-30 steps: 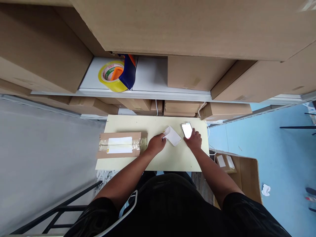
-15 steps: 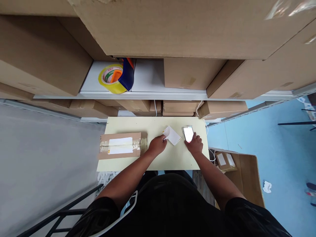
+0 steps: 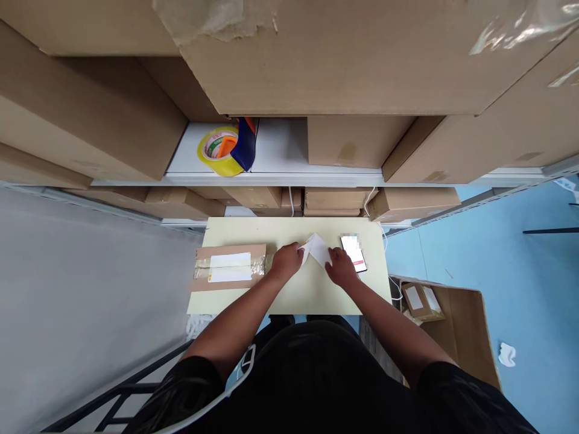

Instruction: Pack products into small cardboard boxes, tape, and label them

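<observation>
A small white paper slip (image 3: 319, 248), creased near its left side, is stretched between my two hands above the table (image 3: 289, 295). My left hand (image 3: 288, 261) pinches its left end. The fingers of my right hand (image 3: 340, 266) are closed on its right edge. Just right of that hand lies a phone (image 3: 354, 252) with a lit screen. To the left of my left hand rests a cardboard parcel (image 3: 230, 283) sealed with clear tape, a white label (image 3: 230, 267) on its top.
Behind the table rises a shelf (image 3: 280, 179) stacked with cardboard boxes (image 3: 357, 138). A tape dispenser (image 3: 226, 150) with yellow tape sits on it. To the right on the floor stands an open carton (image 3: 465, 325) holding small parcels (image 3: 423, 301). A black metal rail (image 3: 136, 383) is at the left.
My right hand has left the phone, moved left and taken hold of the slip's right edge. The left hand keeps its grip. The whole view has shifted slightly.
</observation>
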Available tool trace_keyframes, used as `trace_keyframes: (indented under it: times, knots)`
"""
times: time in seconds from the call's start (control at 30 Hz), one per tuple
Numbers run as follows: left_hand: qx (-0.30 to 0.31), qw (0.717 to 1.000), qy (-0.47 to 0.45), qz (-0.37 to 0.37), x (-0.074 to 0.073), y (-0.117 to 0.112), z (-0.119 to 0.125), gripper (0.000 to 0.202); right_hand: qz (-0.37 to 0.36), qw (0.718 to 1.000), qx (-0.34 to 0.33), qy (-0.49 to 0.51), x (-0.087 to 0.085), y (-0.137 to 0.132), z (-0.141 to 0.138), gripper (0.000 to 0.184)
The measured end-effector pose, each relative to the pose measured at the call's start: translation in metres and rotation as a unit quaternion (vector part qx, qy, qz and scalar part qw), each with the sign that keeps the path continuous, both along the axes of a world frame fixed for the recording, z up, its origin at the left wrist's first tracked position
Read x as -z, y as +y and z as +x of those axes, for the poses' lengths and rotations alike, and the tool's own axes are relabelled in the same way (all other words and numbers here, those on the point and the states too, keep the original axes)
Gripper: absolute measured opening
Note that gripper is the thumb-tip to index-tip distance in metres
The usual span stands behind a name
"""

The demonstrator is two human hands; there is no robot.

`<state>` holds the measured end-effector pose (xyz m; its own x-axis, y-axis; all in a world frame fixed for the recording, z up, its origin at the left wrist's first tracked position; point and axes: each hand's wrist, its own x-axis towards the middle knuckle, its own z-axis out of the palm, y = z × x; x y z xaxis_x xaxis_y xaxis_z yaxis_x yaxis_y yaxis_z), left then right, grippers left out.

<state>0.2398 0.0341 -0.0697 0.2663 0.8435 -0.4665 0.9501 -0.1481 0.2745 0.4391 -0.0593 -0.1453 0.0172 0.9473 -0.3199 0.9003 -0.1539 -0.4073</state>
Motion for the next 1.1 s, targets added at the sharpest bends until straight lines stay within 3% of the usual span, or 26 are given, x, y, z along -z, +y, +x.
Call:
trace_keyframes:
  times: [0.13, 0.27, 0.67, 0.8, 0.93, 1.0, 1.1]
  knots:
    - [0.015, 0.999, 0.035, 0.016, -0.005, 0.012, -0.003, 0.035, -0.047, 0.999, -0.016, -0.014, 0.003, 0.038, -0.033, 0.068]
    - [0.026, 0.998, 0.058, 0.015, -0.007, 0.019, -0.003, 0.036, -0.075, 0.997, -0.003, -0.030, 0.008, 0.063, -0.045, 0.077]
    - [0.057, 0.993, 0.107, -0.011, -0.024, 0.052, -0.008, 0.030, -0.088, 0.990, -0.028, -0.107, 0.019, 0.068, -0.054, 0.076]
    - [0.015, 0.995, 0.079, 0.060, -0.046, 0.051, -0.029, 0.032, -0.086, 0.991, -0.027, -0.100, 0.020, 0.070, -0.052, 0.075]
    - [-0.096, 0.987, -0.071, 0.107, -0.078, 0.035, -0.056, 0.032, -0.078, 0.995, 0.004, -0.064, 0.012, 0.066, -0.047, 0.075]
    - [-0.171, 0.967, -0.173, 0.081, -0.091, 0.022, -0.066, 0.032, -0.022, 0.999, 0.009, -0.033, -0.001, 0.058, -0.048, 0.078]
    - [-0.264, 0.918, -0.295, 0.000, -0.100, 0.001, -0.070, 0.029, 0.139, 0.989, -0.022, 0.040, -0.031, 0.042, -0.058, 0.087]
